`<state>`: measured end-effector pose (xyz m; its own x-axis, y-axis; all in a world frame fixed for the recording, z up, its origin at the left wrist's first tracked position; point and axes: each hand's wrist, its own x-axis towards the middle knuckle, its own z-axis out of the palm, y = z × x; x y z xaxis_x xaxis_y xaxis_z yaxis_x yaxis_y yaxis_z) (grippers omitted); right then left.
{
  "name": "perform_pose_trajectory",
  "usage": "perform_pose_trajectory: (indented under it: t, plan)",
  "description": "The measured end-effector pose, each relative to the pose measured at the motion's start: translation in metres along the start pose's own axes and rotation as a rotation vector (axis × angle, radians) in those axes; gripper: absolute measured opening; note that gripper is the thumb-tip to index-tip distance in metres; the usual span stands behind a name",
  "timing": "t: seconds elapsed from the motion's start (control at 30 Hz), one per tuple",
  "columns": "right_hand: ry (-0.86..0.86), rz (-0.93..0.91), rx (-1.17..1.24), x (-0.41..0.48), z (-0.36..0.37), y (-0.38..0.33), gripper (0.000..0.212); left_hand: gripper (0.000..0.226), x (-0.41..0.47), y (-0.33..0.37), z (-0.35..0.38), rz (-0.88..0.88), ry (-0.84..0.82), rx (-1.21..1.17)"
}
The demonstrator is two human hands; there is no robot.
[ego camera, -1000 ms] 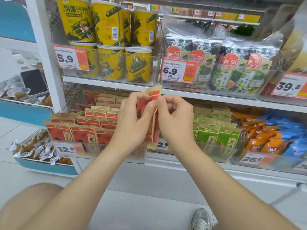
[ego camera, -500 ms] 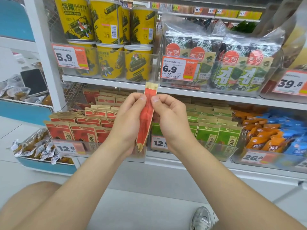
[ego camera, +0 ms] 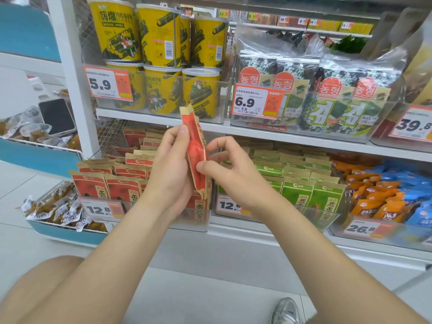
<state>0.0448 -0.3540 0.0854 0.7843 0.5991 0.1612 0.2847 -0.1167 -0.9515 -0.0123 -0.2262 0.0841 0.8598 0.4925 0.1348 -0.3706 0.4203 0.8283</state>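
Observation:
A red and tan snack packet [ego camera: 196, 150] stands edge-on and upright in front of the lower shelf. My left hand [ego camera: 169, 169] grips it from the left, with the fingers curled round its upper half and the palm behind its lower part. My right hand [ego camera: 230, 170] is on the packet's right side, with the thumb tip touching the lower half and the other fingers curled loosely and apart from it. The packet's front face is turned away from the camera.
Clear bins on the lower shelf hold red packets [ego camera: 109, 183], green packets [ego camera: 301, 183] and orange and blue bags [ego camera: 383, 195]. Yellow cans [ego camera: 159, 64] and seaweed packs [ego camera: 332, 99] fill the upper shelf. A blue tray of wrapped snacks [ego camera: 58, 211] stands at the left.
The packet has turned from half-facing me to edge-on. My right hand let go of its top and dropped to the lower half, and my left hand now holds it alone.

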Motion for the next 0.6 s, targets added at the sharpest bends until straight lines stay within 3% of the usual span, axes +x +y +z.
perform_pose_trajectory:
  t: [0.07,0.13,0.2,0.3,0.43,0.6]
  plan:
    - [0.013,-0.022,-0.005,0.001,0.000,0.004,0.035,0.029,0.001,0.003,-0.001,0.013,-0.020,-0.011]
    - [0.104,-0.096,0.037,0.004,0.002,0.007,0.033,0.017,-0.001,0.005,0.000,0.045,-0.081,0.034]
    - [0.210,-0.162,0.078,0.006,0.002,0.008,0.032,0.012,-0.003,0.005,-0.002,0.112,-0.139,0.198]
    - [0.319,-0.241,0.022,0.006,-0.004,0.008,0.033,0.026,-0.006,0.006,-0.004,0.213,-0.195,0.455]
    - [0.311,-0.285,-0.019,0.007,-0.006,0.012,0.042,0.032,-0.012,0.011,-0.005,0.208,-0.203,0.428]
    - [0.262,-0.243,0.030,0.009,-0.005,0.016,0.043,0.037,-0.008,0.014,-0.018,0.244,-0.270,0.584]
